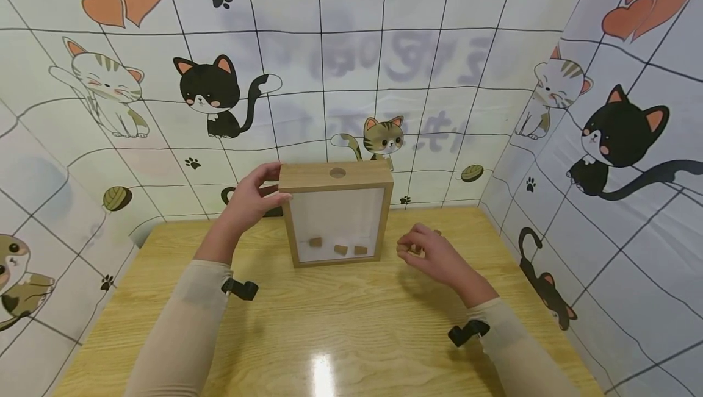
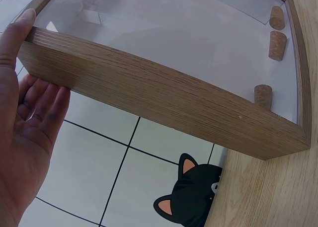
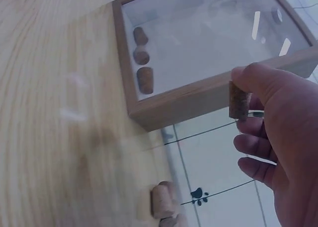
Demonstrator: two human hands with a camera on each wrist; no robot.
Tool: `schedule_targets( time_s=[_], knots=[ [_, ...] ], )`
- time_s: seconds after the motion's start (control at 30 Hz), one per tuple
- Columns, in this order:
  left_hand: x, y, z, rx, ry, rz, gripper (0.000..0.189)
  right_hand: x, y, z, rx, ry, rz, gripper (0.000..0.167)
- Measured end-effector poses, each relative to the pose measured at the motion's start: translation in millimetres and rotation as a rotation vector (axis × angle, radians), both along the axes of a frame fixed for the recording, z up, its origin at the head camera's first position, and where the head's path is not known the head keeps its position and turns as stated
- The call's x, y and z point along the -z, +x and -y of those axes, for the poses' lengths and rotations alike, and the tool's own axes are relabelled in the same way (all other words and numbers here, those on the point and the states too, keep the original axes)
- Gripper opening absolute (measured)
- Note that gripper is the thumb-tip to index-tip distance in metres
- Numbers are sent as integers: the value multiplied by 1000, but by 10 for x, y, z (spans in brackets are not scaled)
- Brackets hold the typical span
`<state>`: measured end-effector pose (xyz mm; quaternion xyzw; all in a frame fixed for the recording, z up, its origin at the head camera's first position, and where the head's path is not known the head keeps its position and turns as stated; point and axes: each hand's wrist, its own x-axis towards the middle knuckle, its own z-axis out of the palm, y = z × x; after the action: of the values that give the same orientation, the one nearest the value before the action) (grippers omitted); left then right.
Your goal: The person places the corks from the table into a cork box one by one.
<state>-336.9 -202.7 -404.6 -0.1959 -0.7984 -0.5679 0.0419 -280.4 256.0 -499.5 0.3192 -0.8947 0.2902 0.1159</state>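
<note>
A shallow wooden box (image 1: 307, 181) with a clear front stands upright on the table, a round hole (image 1: 337, 172) in its top edge. Several views show three corks inside it; one cork (image 1: 340, 250) lies near the bottom middle. My left hand (image 1: 248, 203) grips the box's upper left corner, thumb on the front and fingers behind. To the right of the box is my right hand (image 1: 439, 258), apart from it. In the right wrist view it pinches a cork (image 3: 239, 102) between thumb and index finger, the other fingers loosely bent.
Loose corks (image 3: 163, 201) lie on the table to the right of the box, partly hidden by my right hand in the head view. The wood-grain table (image 1: 307, 318) meets a cat-print tiled backdrop (image 1: 296, 116) behind and at both sides.
</note>
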Motion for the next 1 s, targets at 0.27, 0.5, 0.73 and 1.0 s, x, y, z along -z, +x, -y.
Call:
schedule_targets(
  time_s=[0.27, 0.5, 0.73, 1.0],
  knots=[
    [15, -7, 12, -1, 1, 3, 78, -156, 6, 79, -24, -66, -149, 18],
    [10, -5, 17, 0, -3, 10, 79, -342, 26, 127, -47, -127, -201, 19],
    [5, 0, 3, -1, 2, 6, 78, -544, -25, 160, -88, -152, -262, 24],
    [17, -28, 3, 5, 17, -12, 77, -868, -50, 227, -130, -181, -348, 27]
  ],
)
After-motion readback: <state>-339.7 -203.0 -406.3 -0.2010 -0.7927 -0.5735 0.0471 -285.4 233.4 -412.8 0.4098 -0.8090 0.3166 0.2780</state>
